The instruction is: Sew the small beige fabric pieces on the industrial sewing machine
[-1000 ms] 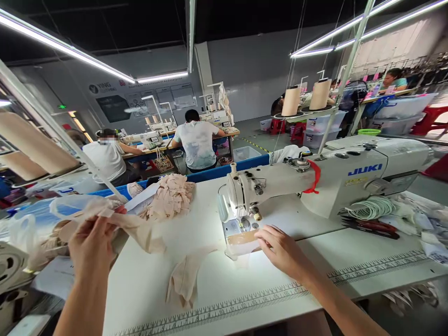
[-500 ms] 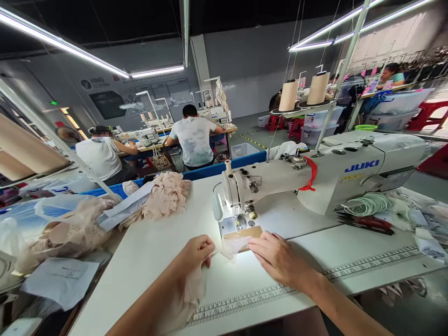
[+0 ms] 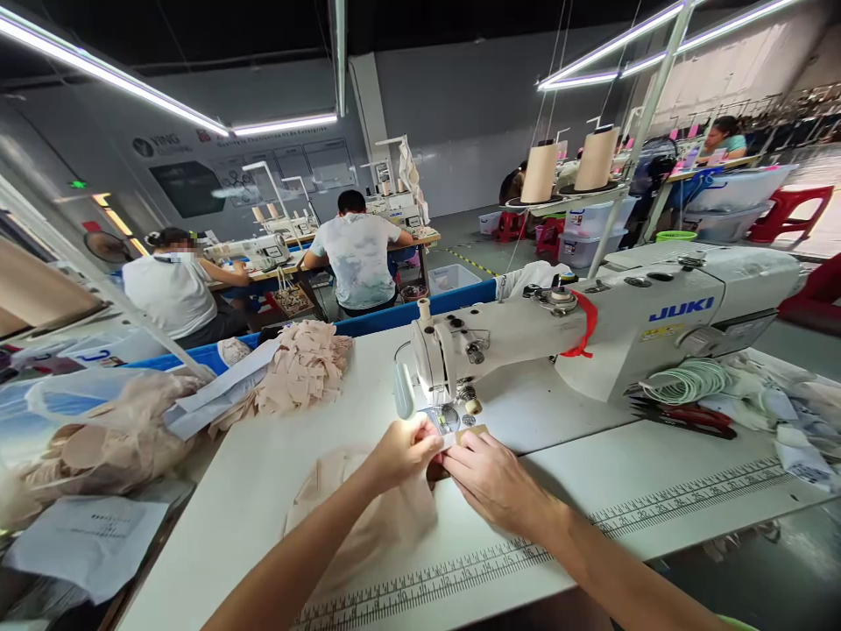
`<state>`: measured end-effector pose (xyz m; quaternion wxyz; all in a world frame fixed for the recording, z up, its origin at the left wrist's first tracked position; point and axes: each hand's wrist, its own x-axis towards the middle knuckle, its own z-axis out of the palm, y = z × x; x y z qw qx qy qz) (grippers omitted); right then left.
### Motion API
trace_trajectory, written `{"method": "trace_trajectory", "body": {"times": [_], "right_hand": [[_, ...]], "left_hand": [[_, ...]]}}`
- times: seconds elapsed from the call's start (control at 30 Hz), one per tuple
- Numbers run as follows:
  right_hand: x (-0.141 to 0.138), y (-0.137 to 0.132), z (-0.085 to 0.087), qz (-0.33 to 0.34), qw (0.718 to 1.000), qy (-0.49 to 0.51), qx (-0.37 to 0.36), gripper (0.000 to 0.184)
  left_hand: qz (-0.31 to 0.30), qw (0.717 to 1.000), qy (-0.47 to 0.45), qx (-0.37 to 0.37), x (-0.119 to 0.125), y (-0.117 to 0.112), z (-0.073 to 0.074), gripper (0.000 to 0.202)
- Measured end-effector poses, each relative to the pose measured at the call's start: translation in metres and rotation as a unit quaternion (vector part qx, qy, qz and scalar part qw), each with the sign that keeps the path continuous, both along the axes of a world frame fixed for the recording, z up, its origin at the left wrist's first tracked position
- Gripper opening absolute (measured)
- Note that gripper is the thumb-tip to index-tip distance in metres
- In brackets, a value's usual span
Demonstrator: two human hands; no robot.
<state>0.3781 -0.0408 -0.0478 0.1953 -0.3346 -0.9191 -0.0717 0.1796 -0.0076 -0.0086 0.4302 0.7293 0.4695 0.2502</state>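
My left hand [image 3: 408, 453] is closed in a pinch on a sheer beige fabric piece [image 3: 398, 517], which hangs from the fingers and spreads over the table to the left. Close beside it, just in front of the presser foot, my right hand [image 3: 491, 478] has its fingertips closed on the fabric's edge, nearly meeting the left fingers. The hands hide most of that edge. Under the right fingers shows part of a brown plate [image 3: 483, 430] on the machine bed. Above both hands stands the white sewing machine's needle area [image 3: 448, 412], lit by its lamp.
Beige fabric strips [image 3: 306, 364] lie piled at the table's back left, by plastic bags [image 3: 118, 429]. Right of the machine are a mint cord coil [image 3: 687, 383] and dark-bladed scissors [image 3: 687, 416]. A printed ruler [image 3: 473, 565] runs along the front edge. Co-workers [image 3: 361, 254] sit beyond.
My left hand has moved right and up to the needle area, drawing the beige fabric along, which now spreads wider. My right hand has shifted slightly left, so the two hands nearly meet.
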Motion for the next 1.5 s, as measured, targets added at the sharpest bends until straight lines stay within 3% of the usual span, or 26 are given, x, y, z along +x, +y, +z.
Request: {"method": "trace_trajectory", "body": {"times": [0.13, 0.23, 0.6, 0.93, 1.17, 1.23, 1.33, 1.4, 1.5], "right_hand": [[0.001, -0.002, -0.001, -0.012, 1.0, 0.001, -0.01, 0.014], [0.002, -0.002, -0.001, -0.023, 1.0, -0.002, -0.014, 0.016], [0.016, 0.003, 0.001, -0.069, 0.987, 0.118, -0.086, 0.028], [0.012, 0.003, 0.003, -0.085, 0.99, 0.064, -0.096, 0.037], [0.006, 0.004, -0.002, -0.099, 0.995, 0.013, -0.022, 0.029], [0.004, 0.004, -0.004, -0.098, 0.995, 0.001, -0.009, 0.026], [0.003, 0.005, -0.005, -0.102, 0.995, -0.004, -0.003, 0.02], [0.003, 0.004, -0.005, -0.101, 0.995, 0.0, 0.003, 0.017], [0.004, 0.004, -0.005, -0.096, 0.995, 0.011, 0.014, 0.02]], "left_hand": [[0.065, 0.996, 0.047, 0.049, 0.005, 0.014, -0.029, 0.012], [0.066, 0.995, 0.064, 0.042, 0.0, 0.016, -0.039, 0.011], [0.093, 0.99, 0.103, 0.025, 0.004, 0.017, -0.036, 0.009], [0.115, 0.985, 0.125, 0.03, 0.008, 0.015, -0.034, 0.011], [0.104, 0.979, 0.171, 0.051, 0.006, 0.015, -0.034, 0.012], [0.096, 0.964, 0.225, 0.107, 0.007, 0.01, -0.029, 0.007], [0.051, 0.917, 0.288, 0.272, 0.009, -0.004, -0.028, 0.014], [-0.003, 0.89, 0.282, 0.358, 0.011, -0.016, -0.032, 0.023], [-0.037, 0.875, 0.238, 0.419, 0.014, -0.031, -0.043, 0.028]]}}
